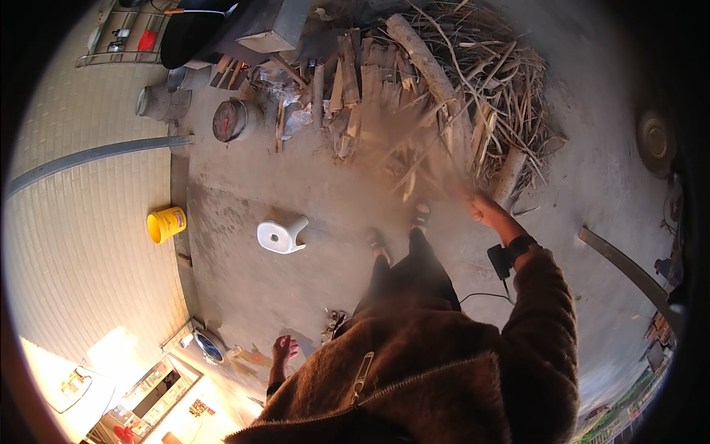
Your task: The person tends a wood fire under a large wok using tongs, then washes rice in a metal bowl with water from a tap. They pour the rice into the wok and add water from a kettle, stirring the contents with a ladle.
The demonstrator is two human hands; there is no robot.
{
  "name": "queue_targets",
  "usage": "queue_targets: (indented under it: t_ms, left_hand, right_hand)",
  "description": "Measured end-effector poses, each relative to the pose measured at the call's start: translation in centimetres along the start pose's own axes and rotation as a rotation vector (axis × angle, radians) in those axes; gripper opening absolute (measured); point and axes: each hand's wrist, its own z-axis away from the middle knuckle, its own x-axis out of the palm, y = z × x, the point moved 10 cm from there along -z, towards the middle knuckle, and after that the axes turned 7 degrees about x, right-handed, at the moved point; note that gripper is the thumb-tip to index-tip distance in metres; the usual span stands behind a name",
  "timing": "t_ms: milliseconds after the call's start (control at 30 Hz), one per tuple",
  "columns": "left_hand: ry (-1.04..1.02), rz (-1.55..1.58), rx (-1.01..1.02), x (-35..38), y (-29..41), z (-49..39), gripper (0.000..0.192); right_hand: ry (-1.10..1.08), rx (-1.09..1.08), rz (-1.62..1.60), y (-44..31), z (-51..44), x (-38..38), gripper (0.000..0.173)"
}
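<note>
My right hand (483,210) reaches forward at the near edge of the firewood pile, its fingers curled. A thin stick (454,164) seems to run up to these fingers, but blur hides whether they grip it. Split wood pieces (370,91) and a heap of dry twigs (502,83) make up the pile. A thick log (421,58) lies slantwise across it. My left hand (285,348) hangs low at my side, away from the wood, with loosely bent fingers and nothing visible in it.
A white plastic stool (280,235) stands on the concrete floor left of my feet. By the tiled wall (94,222) is a yellow bucket (166,224). Further off are a lidded round pot (230,120) and glowing wood at a stove (230,72). A cable (488,294) hangs from my right wrist device.
</note>
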Motion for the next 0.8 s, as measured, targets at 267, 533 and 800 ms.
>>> queue_targets:
  t_ms: [267, 533, 800]
  left_hand:
    - [-0.014, -0.100, 0.014, 3.2, -1.2, -3.0, 0.033]
    - [0.088, -0.687, 1.046, 16.3, 21.6, -6.2, 0.047]
    - [0.186, -0.857, 0.865, 15.4, 17.3, -6.8, 0.039]
  right_hand:
    - [-0.225, 0.104, 0.038, 4.1, 14.2, 4.3, 0.037]
    - [-0.257, 0.194, 0.067, 10.4, 21.2, 10.6, 0.033]
    - [-0.255, 0.191, 0.154, 18.6, 24.4, 17.6, 0.028]
